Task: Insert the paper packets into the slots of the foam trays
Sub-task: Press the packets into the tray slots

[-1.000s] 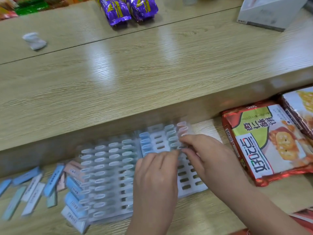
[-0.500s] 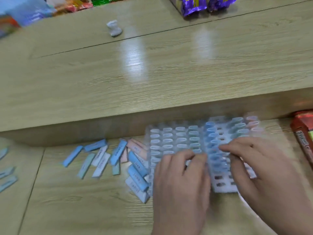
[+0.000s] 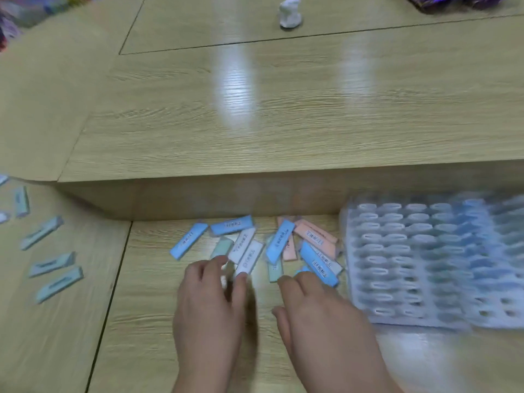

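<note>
A loose pile of paper packets [image 3: 283, 245], blue, white, green and pink, lies on the low wooden table in front of the step. My left hand [image 3: 209, 304] reaches into the pile, thumb and forefinger pinched on the near end of a white packet [image 3: 249, 256] that lies flat. My right hand [image 3: 320, 319] is beside it with fingers spread, its tips touching the near end of a blue packet [image 3: 317, 260]. The foam trays [image 3: 419, 265] lie to the right, blurred, many slots filled with packets. Neither hand touches them.
More packets [image 3: 54, 268] lie scattered on the table's left section. Behind the pile rises a raised wooden counter [image 3: 255, 123] with a small white object [image 3: 289, 12] on it. Purple snack bags [image 3: 453, 1] show at the top right edge.
Both hands have left the foam trays and moved left onto the loose packet pile. The view has swung left, so the trays now sit at the right edge.
</note>
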`<action>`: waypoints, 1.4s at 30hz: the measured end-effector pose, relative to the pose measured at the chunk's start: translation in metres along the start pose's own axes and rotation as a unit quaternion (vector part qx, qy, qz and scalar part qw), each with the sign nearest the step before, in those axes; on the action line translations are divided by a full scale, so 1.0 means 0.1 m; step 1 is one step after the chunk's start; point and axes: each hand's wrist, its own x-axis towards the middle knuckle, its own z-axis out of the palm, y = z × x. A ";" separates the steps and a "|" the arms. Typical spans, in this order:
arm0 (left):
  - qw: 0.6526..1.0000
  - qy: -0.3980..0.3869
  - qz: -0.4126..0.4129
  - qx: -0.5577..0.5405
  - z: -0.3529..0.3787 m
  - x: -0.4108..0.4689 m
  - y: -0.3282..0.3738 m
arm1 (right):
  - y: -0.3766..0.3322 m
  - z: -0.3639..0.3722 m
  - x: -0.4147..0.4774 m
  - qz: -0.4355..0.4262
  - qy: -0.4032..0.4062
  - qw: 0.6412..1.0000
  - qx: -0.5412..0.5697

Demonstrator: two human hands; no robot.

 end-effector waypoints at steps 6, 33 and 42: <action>0.999 0.011 0.032 0.012 0.02 0.31 -0.06 | -0.21 0.19 0.40 -0.043 0.036 0.998 -0.021; 0.967 -0.159 -0.024 -0.197 -0.44 0.60 -0.26 | 0.17 -0.05 0.50 -0.015 -0.020 0.930 0.367; 0.908 -0.218 0.057 -0.353 -0.51 0.13 0.54 | 0.89 -0.58 -0.19 0.003 0.034 0.831 0.555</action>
